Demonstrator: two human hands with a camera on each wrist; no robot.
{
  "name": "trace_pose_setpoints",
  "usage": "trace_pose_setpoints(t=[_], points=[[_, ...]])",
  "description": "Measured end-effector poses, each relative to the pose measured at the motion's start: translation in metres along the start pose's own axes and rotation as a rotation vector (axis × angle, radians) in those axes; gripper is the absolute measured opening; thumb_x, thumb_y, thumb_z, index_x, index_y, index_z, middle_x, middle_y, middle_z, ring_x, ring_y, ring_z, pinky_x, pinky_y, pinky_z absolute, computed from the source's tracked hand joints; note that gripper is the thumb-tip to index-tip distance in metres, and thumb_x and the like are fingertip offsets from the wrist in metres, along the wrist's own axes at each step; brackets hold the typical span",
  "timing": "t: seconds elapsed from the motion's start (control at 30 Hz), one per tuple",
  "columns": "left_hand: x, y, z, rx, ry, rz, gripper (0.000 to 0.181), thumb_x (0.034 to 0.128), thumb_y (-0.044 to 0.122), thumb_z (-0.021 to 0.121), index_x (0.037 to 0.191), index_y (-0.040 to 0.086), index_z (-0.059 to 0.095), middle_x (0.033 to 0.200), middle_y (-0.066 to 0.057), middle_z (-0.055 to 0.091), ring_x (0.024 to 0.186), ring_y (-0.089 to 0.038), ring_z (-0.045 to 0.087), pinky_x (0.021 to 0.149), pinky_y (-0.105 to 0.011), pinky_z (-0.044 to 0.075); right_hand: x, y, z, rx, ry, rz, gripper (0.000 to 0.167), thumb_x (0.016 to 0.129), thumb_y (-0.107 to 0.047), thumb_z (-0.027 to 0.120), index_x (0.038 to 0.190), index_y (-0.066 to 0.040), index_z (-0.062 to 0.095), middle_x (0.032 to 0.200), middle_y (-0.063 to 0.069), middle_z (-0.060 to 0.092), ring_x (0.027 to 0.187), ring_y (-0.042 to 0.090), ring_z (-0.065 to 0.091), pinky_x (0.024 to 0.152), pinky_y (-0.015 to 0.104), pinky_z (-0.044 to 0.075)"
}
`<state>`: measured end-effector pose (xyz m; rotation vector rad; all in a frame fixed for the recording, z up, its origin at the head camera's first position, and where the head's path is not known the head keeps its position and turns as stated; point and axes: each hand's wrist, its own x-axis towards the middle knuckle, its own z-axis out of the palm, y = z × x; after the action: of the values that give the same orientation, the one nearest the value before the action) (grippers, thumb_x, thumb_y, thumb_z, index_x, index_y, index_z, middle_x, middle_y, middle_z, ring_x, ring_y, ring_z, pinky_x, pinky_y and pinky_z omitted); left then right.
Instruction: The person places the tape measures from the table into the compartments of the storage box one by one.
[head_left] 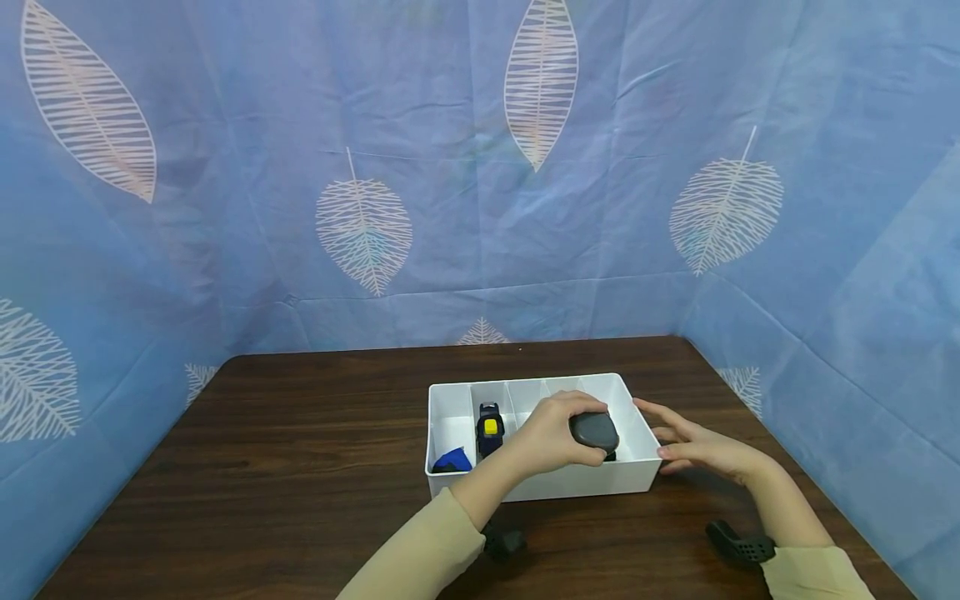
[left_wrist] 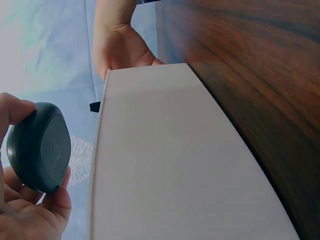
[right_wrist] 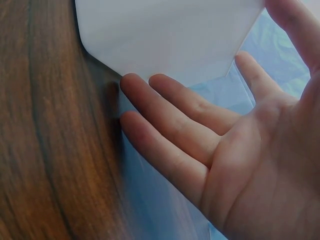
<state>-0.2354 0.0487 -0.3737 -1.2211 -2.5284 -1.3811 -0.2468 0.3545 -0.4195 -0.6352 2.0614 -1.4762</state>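
Observation:
My left hand (head_left: 558, 429) pinches a dark grey rounded, palm-sized object (head_left: 595, 432) between thumb and fingers, above the right part of a white divided box (head_left: 570, 483). In the left wrist view, the rounded object (left_wrist: 40, 147) shows a flat oval face and stays beside the box's wall (left_wrist: 150, 155), apart from it. My right hand (head_left: 693, 446) is at the box's right end, its fingers extended. The right wrist view shows the fingers (right_wrist: 170, 120) spread along the box's end wall (right_wrist: 165, 40); exact contact is hard to tell.
In the box's left compartment lies something blue (head_left: 453, 459); beside it, a black item with a yellow square (head_left: 490, 427). Part of a black thing shows under the held object. The dark wooden table (head_left: 262, 467) meets a blue leaf-patterned cloth (head_left: 450, 233) behind and at both sides.

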Motion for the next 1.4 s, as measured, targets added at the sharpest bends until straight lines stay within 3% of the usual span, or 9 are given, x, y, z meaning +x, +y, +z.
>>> trace_pose_setpoints(t=[0.57,1.03,1.2,1.4], points=[[0.018,0.008,0.016,0.113,-0.024,0.044,0.057,0.0725,0.021,0.08,0.126,0.009,0.063,0.119,0.006,0.061,0.092,-0.002,0.048,0.067,-0.012,0.041,-0.001,-0.002,0.0,-0.002,-0.009,0.003,0.073,0.101,-0.012,0.044,0.155,-0.019,-0.004,0.147,0.036,0.018,0.119,0.032,0.051,0.091,0.052,0.044],[0.027,0.011,0.029,0.29,-0.046,0.044,0.056,0.0723,0.025,0.081,0.124,0.008,0.065,0.114,0.006,0.064,0.089,-0.003,0.048,0.065,-0.008,0.037,-0.001,0.001,-0.001,-0.008,-0.017,-0.006,0.073,0.101,-0.011,0.043,0.155,-0.018,-0.006,0.147,0.039,0.012,0.12,0.033,0.05,0.091,0.053,0.044],[0.027,0.007,0.034,0.314,-0.06,0.038,0.057,0.075,0.027,0.079,0.127,0.008,0.063,0.117,0.006,0.063,0.09,-0.003,0.048,0.065,-0.008,0.036,0.0,0.003,-0.002,-0.007,-0.015,-0.009,0.072,0.101,-0.01,0.042,0.155,-0.019,-0.004,0.147,0.039,0.013,0.12,0.033,0.05,0.09,0.051,0.045],[0.027,0.001,0.039,0.373,-0.087,0.082,0.053,0.0826,0.027,0.072,0.13,0.007,0.06,0.125,0.003,0.06,0.096,-0.005,0.049,0.068,-0.008,0.034,0.0,0.003,-0.003,-0.014,-0.016,-0.01,0.071,0.101,-0.01,0.041,0.155,-0.019,-0.005,0.147,0.038,0.014,0.12,0.033,0.05,0.09,0.05,0.045]])
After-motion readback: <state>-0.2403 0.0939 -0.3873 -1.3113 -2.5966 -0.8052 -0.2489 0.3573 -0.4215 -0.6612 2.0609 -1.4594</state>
